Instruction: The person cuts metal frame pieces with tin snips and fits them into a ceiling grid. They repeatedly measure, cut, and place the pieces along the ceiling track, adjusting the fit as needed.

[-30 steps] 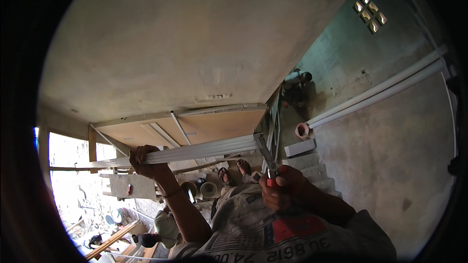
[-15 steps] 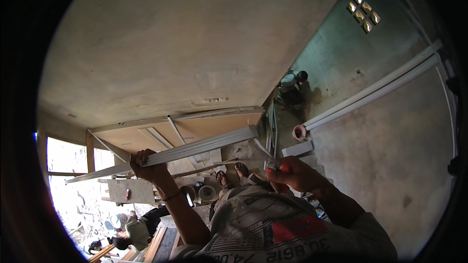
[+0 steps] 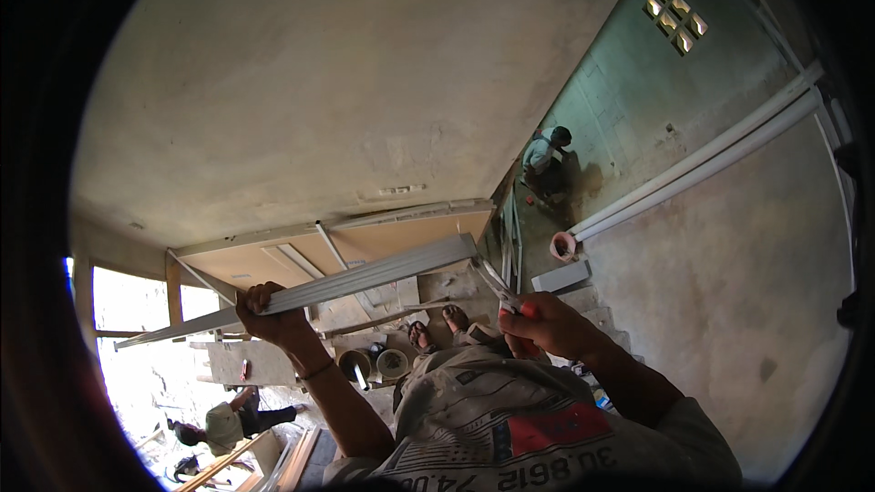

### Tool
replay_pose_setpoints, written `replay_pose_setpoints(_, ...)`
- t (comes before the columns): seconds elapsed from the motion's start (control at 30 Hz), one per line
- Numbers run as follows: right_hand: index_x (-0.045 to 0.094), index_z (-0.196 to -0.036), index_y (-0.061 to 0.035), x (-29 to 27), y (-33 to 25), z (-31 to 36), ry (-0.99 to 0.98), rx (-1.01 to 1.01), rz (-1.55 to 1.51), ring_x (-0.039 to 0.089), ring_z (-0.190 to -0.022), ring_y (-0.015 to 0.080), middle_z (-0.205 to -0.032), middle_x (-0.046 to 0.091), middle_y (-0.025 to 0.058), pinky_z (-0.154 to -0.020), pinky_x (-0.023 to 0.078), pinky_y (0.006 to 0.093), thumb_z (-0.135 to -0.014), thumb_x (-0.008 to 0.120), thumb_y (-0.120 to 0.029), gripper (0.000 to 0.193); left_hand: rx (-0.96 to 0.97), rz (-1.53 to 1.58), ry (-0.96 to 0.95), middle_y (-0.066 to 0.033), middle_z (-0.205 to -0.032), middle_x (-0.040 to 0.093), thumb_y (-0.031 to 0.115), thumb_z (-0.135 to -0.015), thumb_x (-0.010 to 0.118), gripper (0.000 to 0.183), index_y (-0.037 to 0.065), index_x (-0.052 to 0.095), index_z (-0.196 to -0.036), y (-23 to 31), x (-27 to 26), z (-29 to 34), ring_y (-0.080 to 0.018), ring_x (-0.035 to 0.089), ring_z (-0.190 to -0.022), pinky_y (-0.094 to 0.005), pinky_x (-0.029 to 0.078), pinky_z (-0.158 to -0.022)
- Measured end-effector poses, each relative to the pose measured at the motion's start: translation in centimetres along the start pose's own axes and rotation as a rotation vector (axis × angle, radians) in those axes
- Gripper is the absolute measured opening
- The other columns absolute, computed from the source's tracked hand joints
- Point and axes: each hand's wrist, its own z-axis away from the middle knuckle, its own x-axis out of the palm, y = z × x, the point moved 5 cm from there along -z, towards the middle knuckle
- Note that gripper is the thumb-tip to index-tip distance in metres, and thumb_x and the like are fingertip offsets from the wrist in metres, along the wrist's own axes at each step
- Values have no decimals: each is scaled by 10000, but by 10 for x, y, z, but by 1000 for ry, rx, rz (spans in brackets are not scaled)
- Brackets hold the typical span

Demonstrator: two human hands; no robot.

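Note:
A long grey ribbed metal profile (image 3: pixel 374 273) stretches across in front of me, tilted up toward its right end. My left hand (image 3: pixel 273 312) is wrapped round it left of its middle. In my right hand (image 3: pixel 554 323) is a pair of red-handled metal snips (image 3: pixel 496 284), its blades pointing up and left. The tips of the blades are at the lower corner of the profile's right end; whether they bite into the metal I cannot tell.
Buckets (image 3: pixel 393 363) stand left of my feet, by a plank bench (image 3: pixel 246 361). Large boards (image 3: pixel 264 255) lean against the wall. A person (image 3: pixel 545 162) crouches at the far right corner; another (image 3: pixel 223 424) is at lower left. White pipes (image 3: pixel 693 173) run along the right wall; a pink pot (image 3: pixel 563 245) stands below.
The snips have turned slightly and their blades show more plainly at the profile's end. At lower left, the other person has shifted and stretched out a leg. My left hand keeps its grip.

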Motion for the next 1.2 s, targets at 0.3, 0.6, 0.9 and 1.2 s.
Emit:
replay_pose_setpoints(0.3, 719, -1132, -57, 0, -9, -1, -2, 3, 56, 544, -527, 72, -627, 603, -15, -503, 412, 269, -1084, 617, -353, 317, -18, -27, 28, 47, -589, 475, 96, -995, 622, 310, 158, 451, -744, -6, -10, 0, -67, 474, -509, -255, 463, -537)
replay_pose_setpoints(0.6, 664, -998, -51, 9, -10, -10, -238, -36, -271, 534, -523, 91, -664, 600, -3, -489, 410, 274, -1088, 616, -295, 264, -84, 96, 25, 53, -595, 469, 107, -995, 626, 318, 154, 445, -738, -6, -15, -2, -67, 457, -507, -253, 467, -543)
replay_pose_setpoints(0.9, 612, -1063, -55, -33, -32, 0, -251, -404, -172, 585, -924, 118, -1068, 683, 57, -854, 494, 298, -964, 788, -291, 311, -83, 70, 34, 52, -603, 464, 88, -976, 651, 317, 150, 453, -736, -3, -24, -5, -68, 469, -523, -251, 471, -540)
replay_pose_setpoints(1.2, 611, -1284, 16, 1, -42, -48, 82, -462, -783, 739, -963, 308, -1142, 720, 155, -845, 606, 476, -981, 726, -74, 336, -9, -9, 125, 49, -607, 476, 108, -987, 659, 313, 148, 461, -747, -13, -17, 12, -72, 463, -515, -238, 467, -527)
